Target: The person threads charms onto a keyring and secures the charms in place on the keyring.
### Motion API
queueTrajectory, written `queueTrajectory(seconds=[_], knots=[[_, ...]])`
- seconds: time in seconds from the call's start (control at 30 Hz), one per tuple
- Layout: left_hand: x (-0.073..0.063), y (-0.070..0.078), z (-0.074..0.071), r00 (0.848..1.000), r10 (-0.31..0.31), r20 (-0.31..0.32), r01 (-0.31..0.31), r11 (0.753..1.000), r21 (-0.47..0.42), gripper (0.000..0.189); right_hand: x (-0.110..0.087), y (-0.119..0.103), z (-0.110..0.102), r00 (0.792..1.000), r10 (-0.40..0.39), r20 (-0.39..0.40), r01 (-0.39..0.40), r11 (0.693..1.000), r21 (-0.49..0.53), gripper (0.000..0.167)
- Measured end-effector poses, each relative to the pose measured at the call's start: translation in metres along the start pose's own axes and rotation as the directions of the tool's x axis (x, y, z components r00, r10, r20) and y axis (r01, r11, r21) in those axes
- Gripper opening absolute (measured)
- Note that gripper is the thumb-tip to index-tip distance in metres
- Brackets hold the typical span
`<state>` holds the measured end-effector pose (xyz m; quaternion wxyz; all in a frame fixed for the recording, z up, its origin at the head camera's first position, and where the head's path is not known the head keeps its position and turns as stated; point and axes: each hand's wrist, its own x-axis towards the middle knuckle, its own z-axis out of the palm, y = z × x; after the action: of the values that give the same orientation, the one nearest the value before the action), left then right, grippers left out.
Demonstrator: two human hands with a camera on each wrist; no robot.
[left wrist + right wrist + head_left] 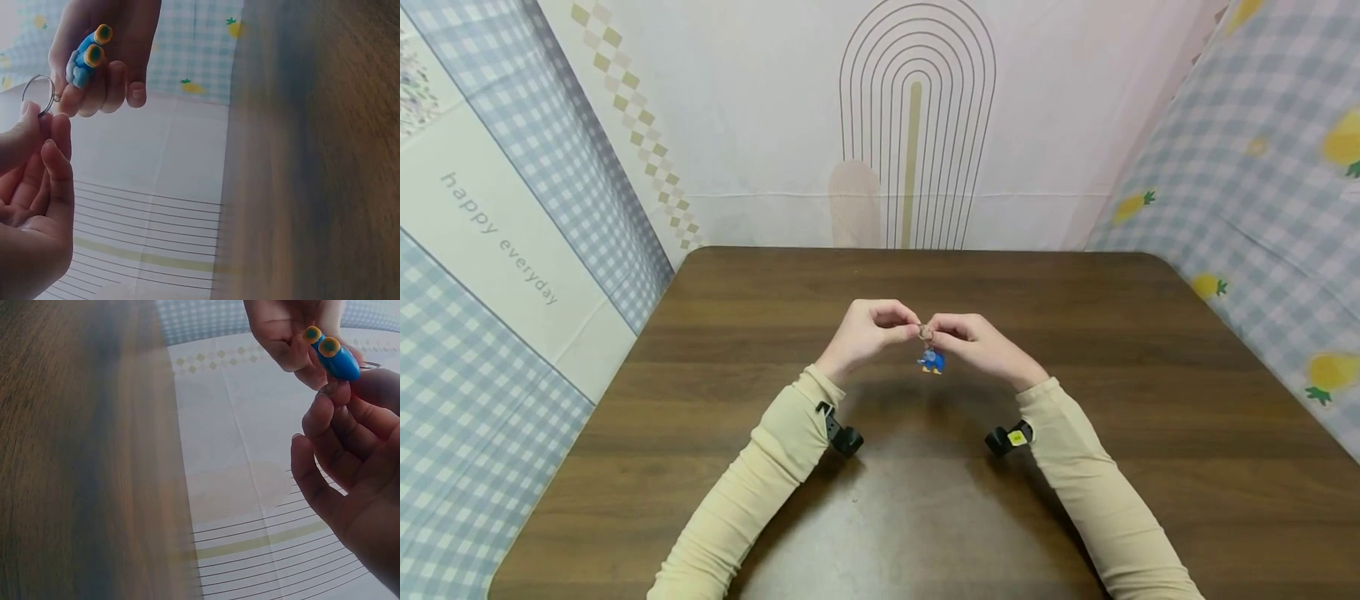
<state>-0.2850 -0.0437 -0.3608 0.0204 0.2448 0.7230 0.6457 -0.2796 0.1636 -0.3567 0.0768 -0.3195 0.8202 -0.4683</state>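
Observation:
A keychain is held up between both hands above the table. Its small blue animal figure [932,361] has yellow-orange feet and dangles just below the fingertips. In the left wrist view the metal split ring [39,94] stands out, with the left hand [40,181] pinching its lower edge between thumb and fingers. The right hand [356,450] pinches the keychain close to the figure, at the connecting part, which its fingers mostly cover. In the head view the left hand [868,335] and right hand [985,346] almost meet at the fingertips.
The brown wooden table [700,467] spreads beneath both forearms. A white patterned cloth [760,125] hangs behind its far edge, and checked cloths [1240,192] flank the sides. Each wrist carries a black camera [847,440] on a strap.

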Motion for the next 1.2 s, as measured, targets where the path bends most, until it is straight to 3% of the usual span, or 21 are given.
queueTrajectory(seconds=[0.3, 0.63, 0.93, 1.2], knots=[[0.001, -0.007, 0.009, 0.998, -0.060, -0.037, 0.052, 0.984, -0.172, 0.019, 0.001, 0.003, 0.003, 0.996, -0.018, -0.084, 0.018, 1.000, -0.007, 0.012], [0.000, -0.005, 0.016, 0.994, -0.080, -0.072, 0.057, 0.959, -0.276, 0.020, 0.002, 0.002, 0.006, 0.968, -0.109, -0.226, 0.068, 0.981, -0.182, 0.011], [-0.002, -0.001, 0.018, 0.996, -0.077, -0.037, 0.065, 0.968, -0.240, 0.022, 0.002, 0.005, 0.005, 0.941, -0.185, -0.282, 0.088, 0.941, -0.326, 0.013], [-0.003, 0.004, 0.021, 0.989, -0.143, -0.039, 0.135, 0.979, -0.152, 0.025, 0.001, 0.007, 0.003, 0.931, -0.215, -0.296, 0.094, 0.922, -0.376, 0.013]])
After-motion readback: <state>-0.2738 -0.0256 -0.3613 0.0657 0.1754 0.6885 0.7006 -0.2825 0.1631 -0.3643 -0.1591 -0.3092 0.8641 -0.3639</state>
